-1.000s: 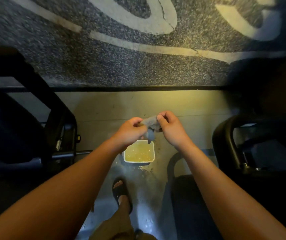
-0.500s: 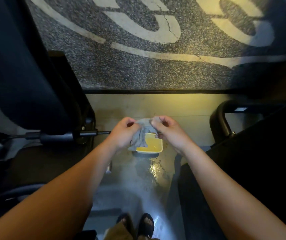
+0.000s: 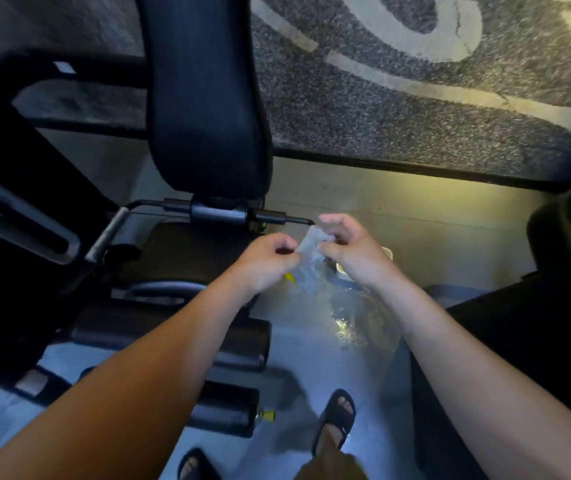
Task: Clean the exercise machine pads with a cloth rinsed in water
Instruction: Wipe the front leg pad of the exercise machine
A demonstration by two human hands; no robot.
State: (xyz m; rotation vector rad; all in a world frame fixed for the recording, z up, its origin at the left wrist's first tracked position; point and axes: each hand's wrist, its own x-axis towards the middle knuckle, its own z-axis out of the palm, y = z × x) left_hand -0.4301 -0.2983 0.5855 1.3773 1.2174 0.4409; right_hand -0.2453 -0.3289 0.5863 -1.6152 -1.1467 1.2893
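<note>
A small grey cloth (image 3: 310, 252) hangs between my two hands at the centre of the view. My left hand (image 3: 268, 259) pinches its left edge and my right hand (image 3: 351, 247) pinches its top right corner. Below and behind my right hand sits a white tub of yellowish water (image 3: 341, 268), mostly hidden by the hand. A tall black back pad (image 3: 204, 95) of the exercise machine stands upright just left of my hands. Black roller pads (image 3: 180, 336) lie lower left under my left forearm.
The machine's black frame and handle (image 3: 104, 237) fill the left side. Another dark machine (image 3: 561, 237) stands at the right. The concrete floor (image 3: 346, 327) below my hands is wet. A speckled mat with pale markings (image 3: 415, 98) lies beyond. My sandalled feet (image 3: 336, 419) are at the bottom.
My view has swung left, bringing the tall back pad into the centre. The hands have moved off the tub, and the cloth is spread out more between them.
</note>
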